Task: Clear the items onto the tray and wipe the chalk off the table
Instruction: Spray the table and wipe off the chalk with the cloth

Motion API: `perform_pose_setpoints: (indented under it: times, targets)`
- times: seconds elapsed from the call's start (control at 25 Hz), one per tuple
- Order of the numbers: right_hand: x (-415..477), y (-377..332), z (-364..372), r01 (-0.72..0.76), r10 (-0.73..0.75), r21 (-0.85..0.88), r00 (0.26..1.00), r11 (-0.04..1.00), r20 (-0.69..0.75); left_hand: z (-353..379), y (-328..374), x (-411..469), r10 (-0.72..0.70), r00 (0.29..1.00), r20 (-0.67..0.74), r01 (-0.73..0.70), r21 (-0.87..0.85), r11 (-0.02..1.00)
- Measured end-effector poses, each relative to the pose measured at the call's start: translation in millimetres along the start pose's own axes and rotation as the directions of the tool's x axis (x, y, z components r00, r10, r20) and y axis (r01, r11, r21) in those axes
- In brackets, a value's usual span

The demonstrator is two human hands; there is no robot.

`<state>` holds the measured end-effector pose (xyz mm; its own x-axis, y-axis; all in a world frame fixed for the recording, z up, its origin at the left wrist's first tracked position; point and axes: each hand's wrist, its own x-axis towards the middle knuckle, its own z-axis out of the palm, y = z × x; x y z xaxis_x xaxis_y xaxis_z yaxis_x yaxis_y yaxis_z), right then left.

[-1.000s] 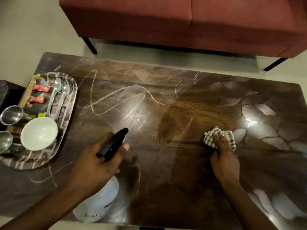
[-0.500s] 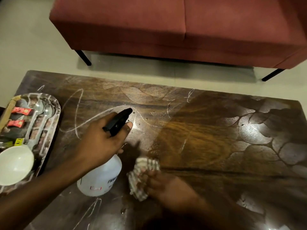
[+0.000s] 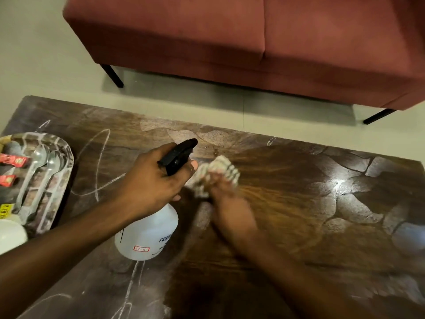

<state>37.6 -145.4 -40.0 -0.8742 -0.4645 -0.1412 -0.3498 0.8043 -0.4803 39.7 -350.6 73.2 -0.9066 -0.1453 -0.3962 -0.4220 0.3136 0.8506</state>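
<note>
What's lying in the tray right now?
In the tray: two spoons, two red sachets and a white bowl at the frame's edge. The bowl covers what lies under it, and the tray's left part is out of view.

My right hand (image 3: 227,203) and cloth (image 3: 216,173) smeared by motion blur; can't tell how fingers lie on cloth. My left hand (image 3: 149,183) covers neck of spray bottle (image 3: 147,231); label print too small to read. Tray (image 3: 66,157), white bowl (image 3: 11,233), red sachets (image 3: 13,160) cut by left edge. Table (image 3: 287,203) runs off bottom edge; sofa (image 3: 230,42) off top and right.
</note>
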Motion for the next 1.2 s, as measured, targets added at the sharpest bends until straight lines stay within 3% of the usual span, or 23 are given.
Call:
perform_pose_setpoints:
  times: [0.04, 0.08, 0.12, 0.16, 0.2, 0.28, 0.32, 0.4, 0.48, 0.52, 0.6, 0.68, 0.72, 0.76, 0.8, 0.84, 0.88, 0.96, 1.0, 1.04, 1.08, 1.12, 1.2]
  targets:
    - [-19, -29, 18, 0.276, -0.272, -0.017, 0.955, 0.961, 0.119, -2, 2, 4, 0.009, 1.000, -0.009, -0.009, 0.000, 1.000]
    - [-28, -45, 27, 0.500, -0.482, -0.021, 0.845, 0.866, 0.231, -6, 2, 7, 0.016, 1.000, -0.014, -0.016, -0.002, 1.000]
    - [-25, -44, 28, 0.616, -0.581, -0.013, 0.749, 0.788, 0.318, -9, 5, 9, 0.021, 1.000, -0.017, -0.021, -0.011, 1.000]
    - [-11, -30, 20, 0.621, -0.582, -0.032, 0.750, 0.783, 0.316, -13, 6, 10, 0.024, 0.999, -0.023, -0.024, -0.015, 1.000]
    - [10, -7, 6, 0.528, -0.500, -0.062, 0.832, 0.847, 0.240, -18, 5, 9, 0.030, 0.999, -0.029, -0.030, -0.006, 1.000]
    - [49, 57, -38, 0.066, -0.061, -0.134, 0.997, 0.989, 0.041, -25, 2, 6, 0.049, 0.999, -0.022, -0.049, 0.010, 0.999]
    - [65, 94, -64, -0.190, 0.186, -0.144, 0.982, 0.971, -0.043, -29, 0, 4, 0.047, 0.999, -0.020, -0.047, 0.006, 0.999]
    - [86, 148, -102, -0.553, 0.541, -0.008, 0.817, 0.833, -0.199, -37, -7, -5, 0.024, 1.000, -0.016, -0.025, -0.018, 1.000]
    - [96, 137, -96, -0.664, 0.654, 0.067, 0.706, 0.745, -0.271, -40, -13, -13, -0.016, 1.000, -0.012, 0.016, -0.042, 0.999]
    - [102, 110, -76, -0.649, 0.636, 0.059, 0.717, 0.758, -0.287, -41, -16, -15, -0.027, 0.999, -0.017, 0.026, -0.068, 0.997]
    - [111, 33, -29, -0.467, 0.462, 0.029, 0.861, 0.884, -0.212, -43, -18, -19, -0.034, 0.999, -0.022, 0.031, -0.116, 0.993]
    - [116, -43, 14, -0.113, 0.113, 0.017, 0.993, 0.994, -0.018, -44, -17, -21, -0.034, 0.999, -0.025, 0.031, -0.107, 0.994]
    - [115, -70, 27, 0.123, -0.126, 0.035, 0.986, 0.992, 0.107, -45, -16, -22, -0.036, 0.999, -0.027, 0.033, -0.091, 0.995]
    - [112, -82, 29, 0.321, -0.328, 0.067, 0.925, 0.945, 0.194, -47, -16, -23, -0.034, 0.999, -0.042, 0.030, -0.083, 0.996]
    - [114, -77, 24, 0.454, -0.463, 0.093, 0.851, 0.886, 0.247, -50, -14, -25, -0.031, 0.998, -0.060, 0.026, -0.088, 0.996]
    - [120, -62, 13, 0.492, -0.491, 0.068, 0.826, 0.868, 0.277, -54, -14, -27, -0.023, 0.997, -0.069, 0.017, -0.093, 0.996]
    - [123, -43, 0, 0.440, -0.425, 0.009, 0.863, 0.898, 0.274, -58, -13, -30, -0.019, 0.997, -0.071, 0.012, -0.096, 0.995]
    - [128, 8, -30, 0.073, -0.066, -0.059, 0.991, 0.996, 0.119, -63, -12, -35, -0.019, 0.997, -0.073, 0.012, -0.094, 0.995]
    - [126, 29, -44, -0.175, 0.175, -0.015, 0.985, 0.984, -0.007, -66, -14, -38, -0.013, 0.998, -0.069, 0.007, -0.088, 0.996]
    - [124, 38, -49, -0.356, 0.360, 0.056, 0.926, 0.933, -0.111, -69, -14, -42, -0.013, 0.998, -0.068, 0.007, -0.090, 0.996]
    - [118, 34, -46, -0.426, 0.435, 0.088, 0.882, 0.900, -0.181, -70, -16, -45, -0.019, 0.997, -0.079, 0.011, -0.099, 0.995]
    - [109, 15, -35, -0.413, 0.423, 0.090, 0.885, 0.906, -0.196, -70, -18, -49, -0.038, 0.995, -0.092, 0.027, -0.117, 0.993]
    - [70, -30, 7, -0.189, 0.194, 0.061, 0.976, 0.980, -0.095, -72, -25, -63, -0.085, 0.993, -0.078, 0.075, -0.124, 0.989]
